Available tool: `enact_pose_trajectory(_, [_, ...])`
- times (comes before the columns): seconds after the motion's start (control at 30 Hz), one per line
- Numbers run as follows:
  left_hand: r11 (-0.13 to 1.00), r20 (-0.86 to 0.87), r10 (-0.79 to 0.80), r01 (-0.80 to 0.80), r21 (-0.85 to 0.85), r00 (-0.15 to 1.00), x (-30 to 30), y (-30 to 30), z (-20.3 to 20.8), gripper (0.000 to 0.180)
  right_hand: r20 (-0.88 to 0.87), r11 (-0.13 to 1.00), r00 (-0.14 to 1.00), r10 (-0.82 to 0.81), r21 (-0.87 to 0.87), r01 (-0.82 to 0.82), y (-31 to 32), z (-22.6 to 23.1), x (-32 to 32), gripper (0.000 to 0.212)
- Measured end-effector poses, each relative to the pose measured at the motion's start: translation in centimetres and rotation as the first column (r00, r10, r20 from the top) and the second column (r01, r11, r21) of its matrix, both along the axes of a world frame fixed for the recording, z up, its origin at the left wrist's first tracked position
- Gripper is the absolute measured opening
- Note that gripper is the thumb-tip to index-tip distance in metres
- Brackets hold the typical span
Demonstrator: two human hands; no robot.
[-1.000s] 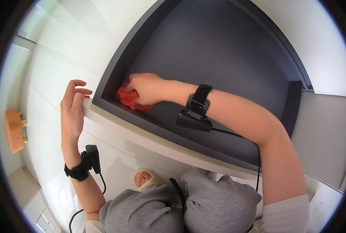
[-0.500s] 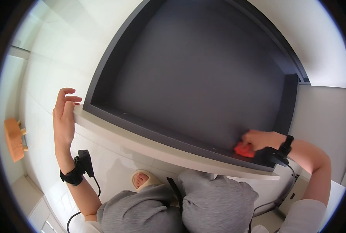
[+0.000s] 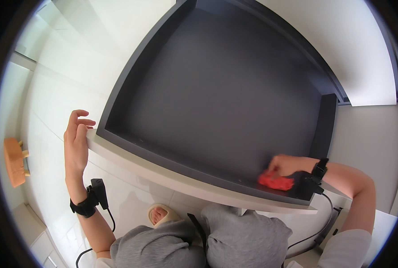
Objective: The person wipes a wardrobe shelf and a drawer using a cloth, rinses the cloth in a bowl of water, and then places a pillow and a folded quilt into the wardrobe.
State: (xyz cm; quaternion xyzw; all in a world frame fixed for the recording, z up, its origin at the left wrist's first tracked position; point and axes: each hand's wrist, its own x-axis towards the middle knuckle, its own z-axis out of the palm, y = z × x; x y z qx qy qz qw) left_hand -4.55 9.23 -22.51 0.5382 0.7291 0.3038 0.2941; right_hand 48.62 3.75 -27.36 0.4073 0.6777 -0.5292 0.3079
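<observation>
A dark grey drawer (image 3: 221, 85) with a pale front panel (image 3: 199, 190) is pulled out in front of me. My left hand (image 3: 77, 145) rests against the left end of that panel, fingers apart and loosely bent, holding nothing. Inside the near right corner of the drawer, my right hand (image 3: 286, 165) is closed on a red cloth (image 3: 277, 182). The cloth is crumpled and slightly blurred, lying along the inner side of the drawer's front. The fingertips of my right hand are partly hidden by the cloth and motion blur.
Black straps with small devices sit on both wrists, and a cable (image 3: 326, 223) hangs from the right one. An orange stool (image 3: 14, 161) stands far left on the pale floor. White cabinetry (image 3: 364, 58) borders the drawer's right side. My knees are close below the front panel.
My right hand has shifted slightly left along the drawer's near edge, and the red cloth shows more spread out. My left hand stays at the panel's end; the whole view has shifted a little.
</observation>
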Motion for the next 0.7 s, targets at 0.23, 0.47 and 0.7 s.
enact_pose_trajectory(0.23, [1.0,-0.01,0.003,-0.003,-0.018,1.0,-0.2,0.1,0.9,0.034,-0.629,0.97,0.773,0.079,0.229,0.087,6.4,0.0,-19.9,0.049])
enact_pose_trajectory(0.47, [1.0,0.0,-0.004,0.004,0.013,1.0,-0.2,0.9,2.3,0.033,-0.312,0.444,0.756,0.575,0.895,0.032,13.0,-1.4,-29.6,0.049])
enact_pose_trajectory(0.7, [1.0,-0.017,-0.001,0.0,-0.028,1.0,-1.2,1.1,1.5,0.034,-0.036,0.09,0.913,0.406,0.996,0.0,17.4,-4.0,-26.9,0.041])
